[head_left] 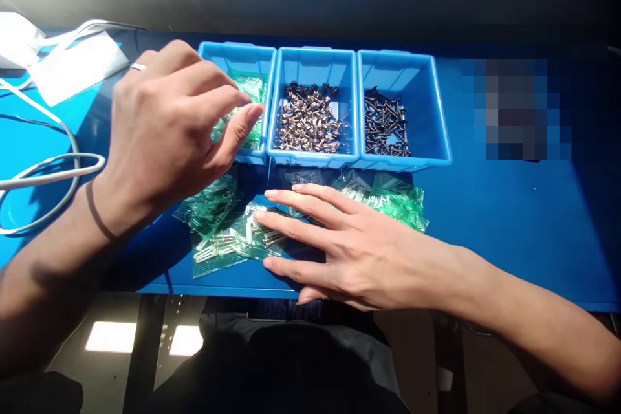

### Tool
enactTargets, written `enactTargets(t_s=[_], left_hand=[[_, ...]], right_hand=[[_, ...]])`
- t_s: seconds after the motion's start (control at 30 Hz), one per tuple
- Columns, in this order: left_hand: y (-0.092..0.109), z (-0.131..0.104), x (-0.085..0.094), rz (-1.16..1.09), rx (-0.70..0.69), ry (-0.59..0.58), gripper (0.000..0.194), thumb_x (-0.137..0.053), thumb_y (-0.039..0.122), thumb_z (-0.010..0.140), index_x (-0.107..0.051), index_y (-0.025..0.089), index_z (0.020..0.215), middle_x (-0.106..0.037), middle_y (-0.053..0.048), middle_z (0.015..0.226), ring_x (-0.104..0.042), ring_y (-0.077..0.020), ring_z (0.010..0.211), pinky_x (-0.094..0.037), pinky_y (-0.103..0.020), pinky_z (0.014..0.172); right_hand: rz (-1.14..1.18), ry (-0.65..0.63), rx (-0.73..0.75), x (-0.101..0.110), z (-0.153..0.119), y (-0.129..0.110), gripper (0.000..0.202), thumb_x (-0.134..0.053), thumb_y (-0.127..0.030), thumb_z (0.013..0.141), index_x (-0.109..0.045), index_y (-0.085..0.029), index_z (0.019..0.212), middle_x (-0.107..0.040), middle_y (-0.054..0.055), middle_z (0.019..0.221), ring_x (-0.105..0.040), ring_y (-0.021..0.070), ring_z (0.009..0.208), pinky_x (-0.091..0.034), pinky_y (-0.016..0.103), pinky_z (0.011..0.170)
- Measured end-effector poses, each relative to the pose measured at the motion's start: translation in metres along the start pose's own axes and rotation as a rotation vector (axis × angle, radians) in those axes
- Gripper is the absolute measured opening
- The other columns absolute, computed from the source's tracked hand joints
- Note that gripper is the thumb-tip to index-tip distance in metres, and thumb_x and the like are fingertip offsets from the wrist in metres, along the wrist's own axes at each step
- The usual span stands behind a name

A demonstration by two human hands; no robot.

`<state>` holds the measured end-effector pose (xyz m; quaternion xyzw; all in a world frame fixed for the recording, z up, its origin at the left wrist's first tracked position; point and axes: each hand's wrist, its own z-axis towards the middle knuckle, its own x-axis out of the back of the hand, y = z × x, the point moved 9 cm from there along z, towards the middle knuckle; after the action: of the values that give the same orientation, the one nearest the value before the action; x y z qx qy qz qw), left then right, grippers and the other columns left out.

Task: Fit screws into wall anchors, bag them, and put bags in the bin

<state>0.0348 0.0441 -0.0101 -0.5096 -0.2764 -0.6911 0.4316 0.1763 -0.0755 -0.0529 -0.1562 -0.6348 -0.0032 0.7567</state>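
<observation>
My left hand hangs over the front of the left blue bin, fingers curled and thumb tip close to the index finger. Whatever they may pinch is hidden. Green plastic packets lie inside that bin. My right hand stretches out low over the table, fingers spread, its fingertips at a clear green packet of white plugs and screws. Left of it lie another packet of white plugs and a darker green packet. More green packets lie beyond the right hand, partly covered.
The middle bin holds silvery hex-head screws; the right bin holds dark screws. White cables loop at the left. A pixelated patch covers something on the blue table at right.
</observation>
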Motion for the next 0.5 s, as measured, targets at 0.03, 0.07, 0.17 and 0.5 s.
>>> enactTargets(t_s=[0.03,0.07,0.17,0.5], left_hand=[[0.000,-0.002,0.003,0.039,0.012,0.018,0.054,-0.032,0.059,0.106,-0.073,0.023,0.107,-0.076,-0.008,0.115,-0.068,-0.0302,0.115,-0.051,-0.047,0.093],[0.000,-0.003,0.004,0.073,0.017,0.024,0.052,-0.032,0.058,0.105,-0.072,0.025,0.102,-0.076,-0.008,0.109,-0.068,-0.0292,0.107,-0.047,-0.045,0.083],[0.000,-0.007,0.003,0.124,0.015,0.013,0.051,-0.033,0.058,0.104,-0.068,0.027,0.085,-0.073,-0.006,0.090,-0.065,-0.0265,0.085,-0.030,-0.043,0.064],[0.008,-0.013,0.016,0.019,-0.062,0.145,0.033,-0.045,0.046,0.102,-0.059,0.027,0.079,-0.057,-0.004,0.072,-0.047,-0.0211,0.068,-0.025,-0.039,0.062]], right_hand=[[0.004,0.003,0.017,0.000,0.000,-0.002,0.046,-0.044,-0.045,0.112,-0.063,-0.023,0.147,-0.039,0.019,0.170,-0.025,0.0398,0.164,-0.029,0.061,0.135],[0.009,0.009,0.035,0.000,-0.001,-0.004,0.045,-0.044,-0.044,0.112,-0.064,-0.022,0.147,-0.040,0.020,0.169,-0.026,0.0398,0.164,-0.030,0.061,0.135],[0.014,0.016,0.067,-0.001,-0.002,-0.007,0.043,-0.045,-0.039,0.112,-0.063,-0.022,0.148,-0.042,0.022,0.167,-0.031,0.0393,0.162,-0.033,0.059,0.133],[-0.167,0.274,0.076,0.020,-0.001,-0.014,0.028,-0.063,-0.024,0.104,-0.072,-0.014,0.128,-0.078,0.013,0.124,-0.073,0.0274,0.121,-0.062,0.046,0.107]])
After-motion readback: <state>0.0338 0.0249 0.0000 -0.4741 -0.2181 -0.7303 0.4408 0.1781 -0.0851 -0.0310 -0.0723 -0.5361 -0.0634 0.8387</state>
